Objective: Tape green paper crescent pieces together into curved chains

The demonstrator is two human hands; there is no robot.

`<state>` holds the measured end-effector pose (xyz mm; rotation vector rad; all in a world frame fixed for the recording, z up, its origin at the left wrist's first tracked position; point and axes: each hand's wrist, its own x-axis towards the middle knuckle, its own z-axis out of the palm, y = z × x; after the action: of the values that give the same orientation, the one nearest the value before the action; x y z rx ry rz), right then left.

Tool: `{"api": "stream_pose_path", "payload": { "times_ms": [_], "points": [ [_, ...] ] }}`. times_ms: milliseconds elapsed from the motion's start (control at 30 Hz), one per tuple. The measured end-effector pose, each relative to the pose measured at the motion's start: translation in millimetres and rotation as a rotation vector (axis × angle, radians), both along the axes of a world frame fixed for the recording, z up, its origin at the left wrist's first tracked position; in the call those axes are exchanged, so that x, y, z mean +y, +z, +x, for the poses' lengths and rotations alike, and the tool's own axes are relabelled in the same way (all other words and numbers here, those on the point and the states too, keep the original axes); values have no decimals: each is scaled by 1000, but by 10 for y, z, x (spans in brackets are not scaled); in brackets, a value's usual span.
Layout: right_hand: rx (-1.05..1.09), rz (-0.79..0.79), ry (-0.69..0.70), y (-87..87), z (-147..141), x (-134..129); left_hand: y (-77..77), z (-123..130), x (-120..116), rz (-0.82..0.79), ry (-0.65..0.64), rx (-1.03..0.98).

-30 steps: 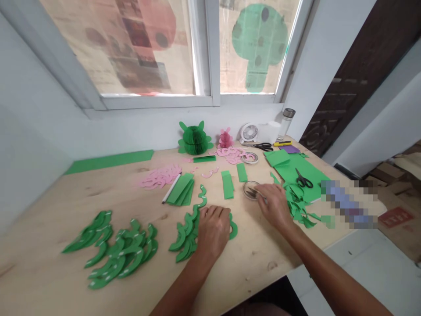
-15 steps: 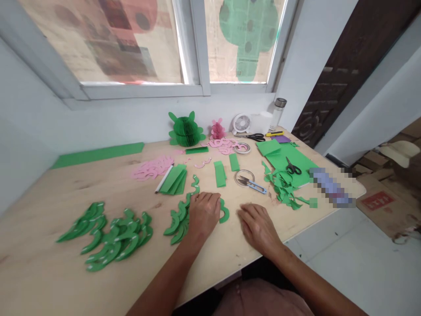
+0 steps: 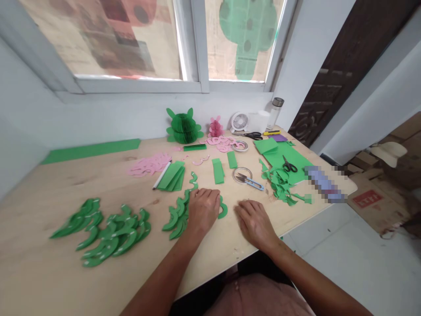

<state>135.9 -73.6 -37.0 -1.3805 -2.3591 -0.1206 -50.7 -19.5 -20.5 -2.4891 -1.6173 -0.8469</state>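
Note:
My left hand [image 3: 203, 210] lies palm down on a pile of curved green paper strips [image 3: 176, 219], with one strip [image 3: 222, 211] showing past its fingers. My right hand [image 3: 255, 224] rests flat on the plywood table [image 3: 210, 250], touching nothing else and holding nothing. Just beyond it, blue-handled thread snips [image 3: 250, 182] lie over a clear ring of tape [image 3: 241, 174]. A larger heap of green crescents [image 3: 105, 232] sits to the left. Stacked green paper strips [image 3: 171, 176] and pink cut-outs [image 3: 149, 164] lie farther back.
Black-handled scissors [image 3: 289, 164] lie on a green paper sheet [image 3: 283, 158], with green scraps [image 3: 279, 184] beside it. Honeycomb paper figures [image 3: 182, 127], a small fan [image 3: 239, 121] and a bottle [image 3: 274, 107] stand along the wall. The table's front edge runs below my hands.
My right hand has let go of the snips, which now lie on the tape ring, and has drawn back towards the table's front edge. The view has tilted slightly upward.

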Motion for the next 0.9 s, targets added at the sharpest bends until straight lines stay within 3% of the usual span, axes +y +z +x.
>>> {"api": "stream_pose_path", "payload": {
  "times_ms": [533, 900],
  "points": [
    [9, 3, 15, 11, 16, -8, -84, 66, 20, 77, 14, 29],
    [-28, 1, -11, 42, 24, -43, -94, 164, -33, 251, -67, 32]
  ]
}}
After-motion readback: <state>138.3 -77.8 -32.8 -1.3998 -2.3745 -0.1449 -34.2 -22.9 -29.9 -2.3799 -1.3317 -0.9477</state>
